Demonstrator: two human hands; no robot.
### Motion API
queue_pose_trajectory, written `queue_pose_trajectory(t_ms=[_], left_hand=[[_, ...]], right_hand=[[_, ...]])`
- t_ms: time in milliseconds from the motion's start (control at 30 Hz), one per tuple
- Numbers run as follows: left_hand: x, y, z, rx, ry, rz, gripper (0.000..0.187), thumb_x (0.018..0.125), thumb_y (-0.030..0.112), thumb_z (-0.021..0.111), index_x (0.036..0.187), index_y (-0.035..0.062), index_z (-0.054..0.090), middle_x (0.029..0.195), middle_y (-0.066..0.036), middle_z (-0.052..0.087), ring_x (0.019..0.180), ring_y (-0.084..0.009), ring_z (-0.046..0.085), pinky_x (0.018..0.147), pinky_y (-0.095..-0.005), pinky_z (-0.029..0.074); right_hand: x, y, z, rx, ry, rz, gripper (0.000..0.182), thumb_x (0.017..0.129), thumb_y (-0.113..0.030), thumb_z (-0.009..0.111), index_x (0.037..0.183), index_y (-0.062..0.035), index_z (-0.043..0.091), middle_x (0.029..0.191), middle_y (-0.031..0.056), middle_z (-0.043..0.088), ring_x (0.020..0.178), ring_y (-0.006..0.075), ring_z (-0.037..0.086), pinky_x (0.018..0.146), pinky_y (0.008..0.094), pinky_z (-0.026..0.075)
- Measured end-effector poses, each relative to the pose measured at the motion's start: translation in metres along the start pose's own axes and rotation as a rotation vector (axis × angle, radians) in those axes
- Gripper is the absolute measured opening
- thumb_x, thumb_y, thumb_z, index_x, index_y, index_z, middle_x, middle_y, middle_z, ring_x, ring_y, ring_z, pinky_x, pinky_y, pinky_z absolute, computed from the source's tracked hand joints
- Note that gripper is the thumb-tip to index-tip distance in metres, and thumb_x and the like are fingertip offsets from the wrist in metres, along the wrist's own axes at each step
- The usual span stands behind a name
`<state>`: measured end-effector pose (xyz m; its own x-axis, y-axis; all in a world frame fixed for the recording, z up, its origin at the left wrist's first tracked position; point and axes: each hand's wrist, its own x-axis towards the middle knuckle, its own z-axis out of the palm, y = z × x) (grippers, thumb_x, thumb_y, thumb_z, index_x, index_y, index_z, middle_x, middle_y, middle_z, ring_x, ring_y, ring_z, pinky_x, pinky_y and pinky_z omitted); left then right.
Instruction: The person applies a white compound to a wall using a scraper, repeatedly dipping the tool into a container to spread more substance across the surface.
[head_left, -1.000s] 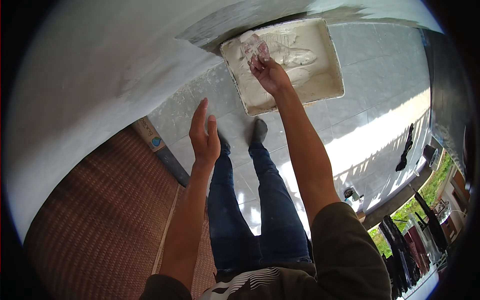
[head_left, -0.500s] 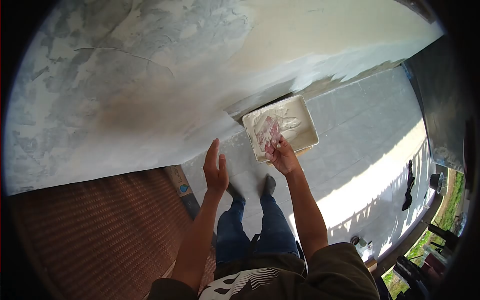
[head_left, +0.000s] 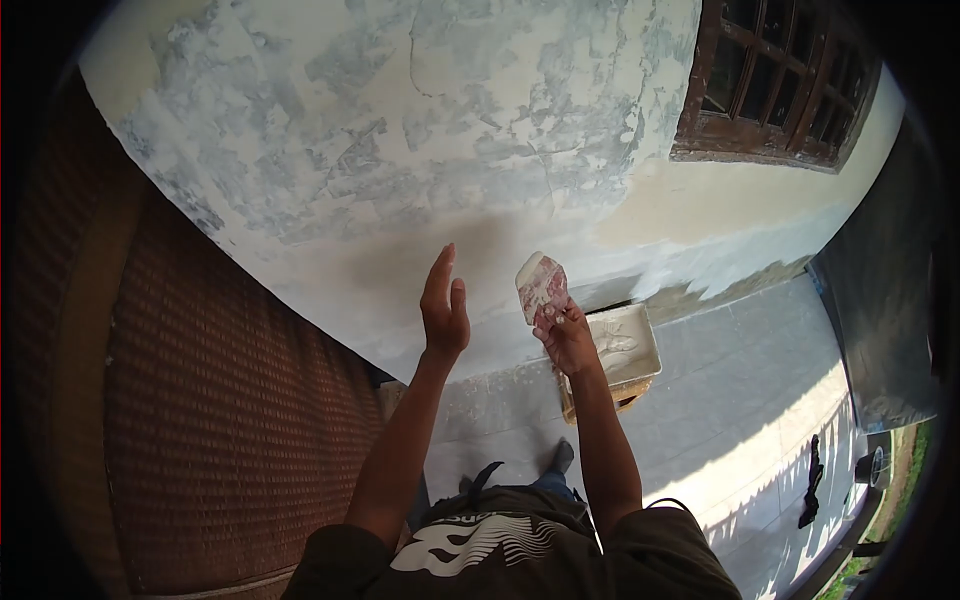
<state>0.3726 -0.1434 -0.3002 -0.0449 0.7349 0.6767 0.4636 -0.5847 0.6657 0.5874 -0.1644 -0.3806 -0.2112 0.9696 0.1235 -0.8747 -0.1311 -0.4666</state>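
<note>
My right hand (head_left: pixel 567 338) grips a flat reddish putty scraper (head_left: pixel 541 287), smeared with off-white putty and with a pale lump along its far edge. It is raised in front of the wall, apart from it. My left hand (head_left: pixel 444 312) is up in the air to the left, fingers stretched out and thumb apart, holding nothing. Partly behind my right hand sits a shallow rectangular tray (head_left: pixel 655 352) with whitish putty in it. In front stands the wall (head_left: pixel 330 130), patchy with white and grey putty.
The tray rests on a low yellowish support (head_left: pixel 632 396). A woven brown panel (head_left: pixel 230 400) rises at the left. A brown-framed window (head_left: pixel 770 90) is at the upper right. Sunlit floor tiles (head_left: pixel 740 440) and a dark object (head_left: pixel 812 480) lie to the right.
The scraper has come up out of the tray, carrying putty, in my right hand. My view has tilted up, showing more wall and the window. My left hand stays open.
</note>
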Motion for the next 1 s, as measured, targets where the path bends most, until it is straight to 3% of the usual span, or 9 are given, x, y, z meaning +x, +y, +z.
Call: queue_pose_trajectory(t_ms=[67, 133, 433, 533, 700, 767, 1000], left_hand=[[0.008, 0.001, -0.036, -0.032, 0.041, 0.091, 0.048, 0.104, 0.025, 0.041, 0.142, -0.0037, 0.047, 0.144, -0.022, 0.051, 0.136, -0.0353, 0.047, 0.114, -0.0425, 0.035], [0.015, -0.001, -0.070, -0.043, 0.080, 0.146, 0.048, 0.104, 0.025, 0.041, 0.142, -0.0042, 0.047, 0.144, -0.023, 0.051, 0.136, -0.0353, 0.047, 0.114, -0.0426, 0.035], [0.062, 0.008, -0.187, -0.051, 0.223, 0.245, 0.049, 0.105, 0.026, 0.038, 0.144, -0.0040, 0.045, 0.147, -0.022, 0.048, 0.138, -0.0342, 0.045, 0.115, -0.0429, 0.033], [0.087, 0.010, -0.211, -0.014, 0.254, 0.296, 0.050, 0.105, 0.027, 0.038, 0.145, -0.0035, 0.043, 0.148, -0.021, 0.047, 0.139, -0.0342, 0.044, 0.115, -0.0433, 0.033], [0.127, 0.019, -0.238, 0.023, 0.325, 0.383, 0.049, 0.104, 0.022, 0.036, 0.144, -0.0044, 0.045, 0.148, -0.021, 0.048, 0.140, -0.0322, 0.043, 0.117, -0.0434, 0.030], [0.144, 0.020, -0.249, 0.047, 0.325, 0.414, 0.051, 0.105, 0.026, 0.036, 0.145, -0.0040, 0.044, 0.148, -0.021, 0.048, 0.141, -0.0329, 0.042, 0.117, -0.0437, 0.030], [0.204, 0.012, -0.278, 0.108, 0.414, 0.509, 0.055, 0.106, 0.034, 0.036, 0.145, -0.0040, 0.044, 0.149, -0.021, 0.047, 0.142, -0.0337, 0.041, 0.118, -0.0440, 0.029]], right_hand=[[0.005, 0.020, 0.036, -0.015, -0.031, 0.004, 0.032, 0.092, -0.001, 0.061, 0.123, -0.0059, 0.052, 0.108, 0.0081, 0.067, 0.093, 0.0206, 0.071, 0.075, 0.0363, 0.065], [0.011, 0.038, 0.073, -0.089, -0.061, -0.031, 0.032, 0.093, -0.004, 0.064, 0.124, -0.0070, 0.054, 0.106, 0.0052, 0.067, 0.090, 0.0155, 0.070, 0.072, 0.0307, 0.064], [0.049, 0.085, 0.200, -0.231, -0.173, -0.107, 0.034, 0.095, 0.000, 0.058, 0.128, -0.0027, 0.052, 0.111, 0.0102, 0.066, 0.093, 0.0189, 0.071, 0.075, 0.0340, 0.065], [0.069, 0.090, 0.232, -0.207, -0.187, -0.145, 0.027, 0.095, 0.002, 0.057, 0.121, -0.0007, 0.057, 0.108, 0.0121, 0.069, 0.091, 0.0214, 0.073, 0.072, 0.0336, 0.065], [0.109, 0.093, 0.270, -0.216, -0.269, -0.163, 0.030, 0.094, 0.004, 0.055, 0.124, 0.0002, 0.054, 0.113, 0.0141, 0.067, 0.094, 0.0227, 0.072, 0.074, 0.0364, 0.066], [0.125, 0.094, 0.283, -0.223, -0.309, -0.162, 0.035, 0.094, 0.004, 0.054, 0.128, 0.0002, 0.052, 0.116, 0.0146, 0.065, 0.096, 0.0229, 0.071, 0.075, 0.0380, 0.066], [0.163, 0.085, 0.335, -0.332, -0.343, -0.258, 0.026, 0.094, 0.004, 0.055, 0.120, 0.0005, 0.060, 0.111, 0.0140, 0.068, 0.095, 0.0226, 0.071, 0.076, 0.0366, 0.066]])
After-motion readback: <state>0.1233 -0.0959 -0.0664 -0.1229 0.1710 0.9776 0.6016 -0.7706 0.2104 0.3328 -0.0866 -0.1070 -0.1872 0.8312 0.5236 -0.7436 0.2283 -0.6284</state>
